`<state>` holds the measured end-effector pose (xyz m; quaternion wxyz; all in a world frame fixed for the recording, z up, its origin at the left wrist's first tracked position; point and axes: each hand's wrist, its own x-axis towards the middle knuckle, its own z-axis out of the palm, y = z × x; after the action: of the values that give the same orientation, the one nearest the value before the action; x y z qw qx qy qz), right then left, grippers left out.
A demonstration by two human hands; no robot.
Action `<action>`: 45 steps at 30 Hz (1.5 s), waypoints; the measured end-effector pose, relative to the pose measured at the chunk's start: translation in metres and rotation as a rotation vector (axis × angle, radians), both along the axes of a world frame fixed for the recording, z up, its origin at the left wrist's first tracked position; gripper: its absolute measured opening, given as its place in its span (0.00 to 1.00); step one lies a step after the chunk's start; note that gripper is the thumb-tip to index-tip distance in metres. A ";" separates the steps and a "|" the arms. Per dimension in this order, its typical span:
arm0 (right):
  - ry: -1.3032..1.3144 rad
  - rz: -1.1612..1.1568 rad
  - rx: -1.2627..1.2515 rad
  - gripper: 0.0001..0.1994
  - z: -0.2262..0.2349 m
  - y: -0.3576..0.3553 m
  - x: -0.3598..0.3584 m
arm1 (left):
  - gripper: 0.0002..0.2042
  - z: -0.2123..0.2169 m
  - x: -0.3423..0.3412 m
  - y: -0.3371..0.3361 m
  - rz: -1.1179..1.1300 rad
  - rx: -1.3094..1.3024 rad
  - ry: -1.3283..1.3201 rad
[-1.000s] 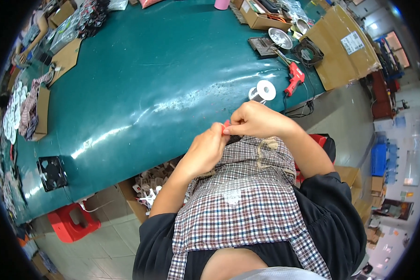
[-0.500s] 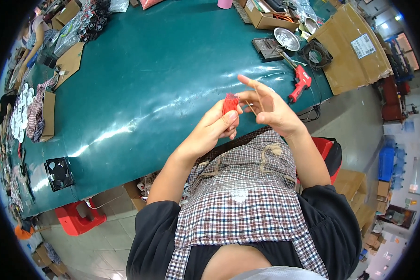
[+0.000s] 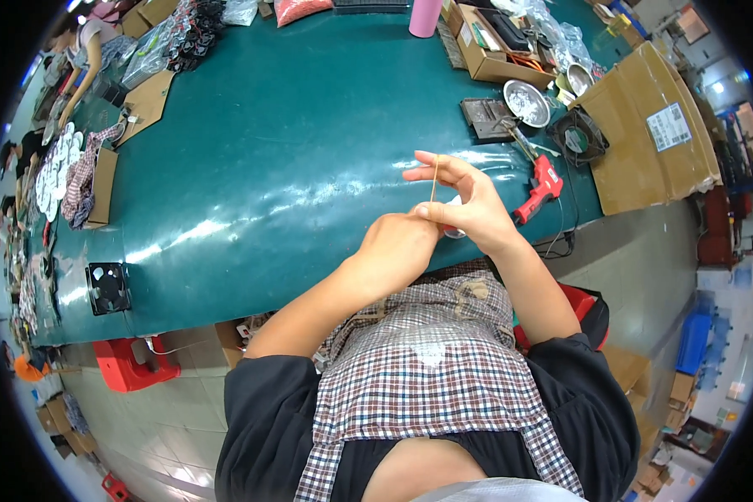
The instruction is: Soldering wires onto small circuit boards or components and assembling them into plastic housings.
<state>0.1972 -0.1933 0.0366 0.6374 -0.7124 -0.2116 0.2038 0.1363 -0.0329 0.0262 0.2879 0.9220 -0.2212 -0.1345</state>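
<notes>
Over the near edge of the table, my left hand [image 3: 400, 244] is closed with its back turned up, around a bundle of short red wires. Most of the bundle is hidden now; only a little red and white shows beneath my right palm. My right hand [image 3: 475, 205] is beside it, touching the left hand with its thumb. A thin tan rubber band [image 3: 434, 180] is stretched between the raised fingers and the thumb of my right hand.
On the green table [image 3: 293, 125], a red soldering gun [image 3: 544, 186] lies to the right, near a metal dish [image 3: 526, 104] and a black fan [image 3: 578, 136]. A large cardboard box [image 3: 644, 125] stands beyond. Another fan [image 3: 109, 289] is at the left edge. A pink cylinder [image 3: 425, 17] stands at the back.
My left hand has turned over, so the red wire bundle is now mostly hidden. My right hand has come against it, and the rubber band is stretched upright.
</notes>
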 end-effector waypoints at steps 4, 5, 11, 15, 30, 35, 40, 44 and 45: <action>0.140 0.143 0.142 0.25 0.000 -0.013 0.032 | 0.08 0.022 0.006 0.001 -0.049 -0.064 -0.096; 0.156 0.185 0.122 0.28 -0.002 -0.015 0.042 | 0.08 0.019 0.006 0.002 -0.033 -0.056 -0.117; -0.548 0.112 -0.302 0.20 0.007 -0.023 0.035 | 0.07 0.009 0.013 0.014 0.283 -1.429 0.468; -1.031 0.031 -0.517 0.07 0.021 -0.025 0.019 | 0.10 0.005 0.016 0.012 0.449 -1.745 0.628; -0.696 0.357 0.118 0.28 0.025 -0.033 -0.018 | 0.12 -0.007 0.040 -0.025 0.689 -1.381 0.613; -0.448 0.058 0.381 0.19 0.015 -0.024 0.000 | 0.12 0.014 0.037 -0.045 0.609 -1.842 0.564; -0.553 -0.426 0.374 0.17 0.005 0.006 0.025 | 0.12 0.014 0.038 -0.072 0.615 -1.920 0.253; -0.595 -0.528 0.235 0.18 0.002 0.006 0.036 | 0.08 0.009 0.038 -0.066 0.519 -1.767 0.153; -0.562 -0.534 0.180 0.19 0.004 0.005 0.040 | 0.08 0.011 0.038 -0.061 0.469 -1.770 0.219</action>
<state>0.2367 -0.1886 0.0405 0.6451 -0.7116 -0.2023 -0.1914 0.1744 -0.0936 0.0376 0.9272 0.3691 -0.0223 0.0592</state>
